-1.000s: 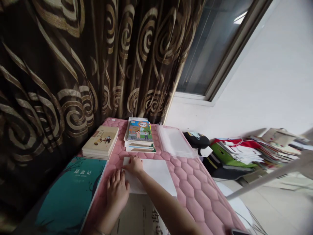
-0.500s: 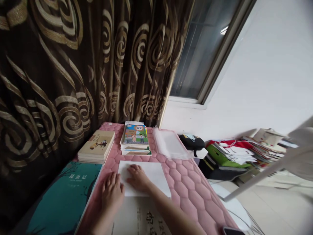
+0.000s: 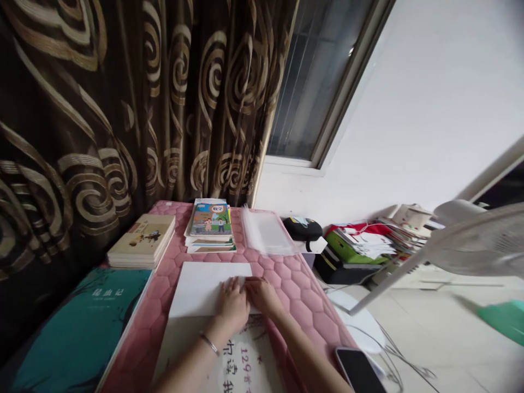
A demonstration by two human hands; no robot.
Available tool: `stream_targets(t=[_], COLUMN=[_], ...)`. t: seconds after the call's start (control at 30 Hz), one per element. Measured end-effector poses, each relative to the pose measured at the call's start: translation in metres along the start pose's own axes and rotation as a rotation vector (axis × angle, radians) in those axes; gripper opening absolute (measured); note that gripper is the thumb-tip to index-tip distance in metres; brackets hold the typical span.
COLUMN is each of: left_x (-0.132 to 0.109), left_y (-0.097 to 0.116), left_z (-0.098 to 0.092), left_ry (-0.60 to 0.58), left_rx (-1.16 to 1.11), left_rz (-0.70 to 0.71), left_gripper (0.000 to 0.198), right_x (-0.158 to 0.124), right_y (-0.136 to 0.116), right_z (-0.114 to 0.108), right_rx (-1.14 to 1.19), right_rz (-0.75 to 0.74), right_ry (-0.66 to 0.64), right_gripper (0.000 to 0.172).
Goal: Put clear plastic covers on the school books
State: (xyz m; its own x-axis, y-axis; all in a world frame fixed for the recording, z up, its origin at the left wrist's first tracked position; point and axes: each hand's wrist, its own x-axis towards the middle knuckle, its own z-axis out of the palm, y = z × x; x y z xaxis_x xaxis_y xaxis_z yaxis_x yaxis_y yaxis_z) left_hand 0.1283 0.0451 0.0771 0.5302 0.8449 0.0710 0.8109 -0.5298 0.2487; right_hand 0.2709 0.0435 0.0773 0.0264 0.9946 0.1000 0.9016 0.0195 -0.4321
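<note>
A white sheet (image 3: 196,289) lies on the pink quilted surface, directly beyond a pale book (image 3: 245,360) printed with dark Chinese characters and "129". My left hand (image 3: 234,301), with a bracelet at the wrist, rests flat on the sheet's right half, fingers stretched forward. Right beside it is my right hand (image 3: 262,296), its fingers bent together over the sheet's right edge; the fingertips are partly hidden against the left hand. Both forearms cross over the book and cover part of its cover.
A teal book (image 3: 82,333) and a stack of beige books (image 3: 143,240) line the left. Behind are a maths textbook (image 3: 210,220) on a pile and clear plastic sleeves (image 3: 270,232). A phone (image 3: 358,371) lies front right; a white fan (image 3: 470,245) stands beyond.
My left hand has moved right from the sheet's left edge onto its right half. My right hand has shifted from the sheet's middle to its right edge. The view has turned slightly right.
</note>
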Motion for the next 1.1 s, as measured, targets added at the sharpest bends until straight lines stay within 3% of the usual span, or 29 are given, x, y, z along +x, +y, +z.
stream_targets(t=[0.13,0.27,0.43,0.77,1.1], left_x=[0.002,0.0,0.001,0.002,0.002], left_y=[0.007,0.0,-0.002,-0.001,-0.003], left_z=[0.006,0.011,0.02,0.018,0.015], left_ry=[0.018,0.038,0.084,0.083,0.067], left_rx=[-0.023,-0.038,-0.034,-0.02,-0.02], left_rz=[-0.026,-0.022,-0.01,-0.009,0.013], left_gripper=[0.048,0.05,0.049,0.046,0.047], right_x=[0.019,0.046,0.073,0.035,0.076], right_y=[0.02,0.029,0.021,0.032,0.016], right_z=[-0.005,-0.008,-0.007,-0.007,-0.005], right_rx=[-0.038,-0.082,-0.128,-0.12,-0.108], right_rz=[0.128,0.239,0.326,0.27,0.42], right_ry=[0.06,0.072,0.085,0.025,0.085], right_gripper=[0.014,0.019,0.034,0.026,0.029])
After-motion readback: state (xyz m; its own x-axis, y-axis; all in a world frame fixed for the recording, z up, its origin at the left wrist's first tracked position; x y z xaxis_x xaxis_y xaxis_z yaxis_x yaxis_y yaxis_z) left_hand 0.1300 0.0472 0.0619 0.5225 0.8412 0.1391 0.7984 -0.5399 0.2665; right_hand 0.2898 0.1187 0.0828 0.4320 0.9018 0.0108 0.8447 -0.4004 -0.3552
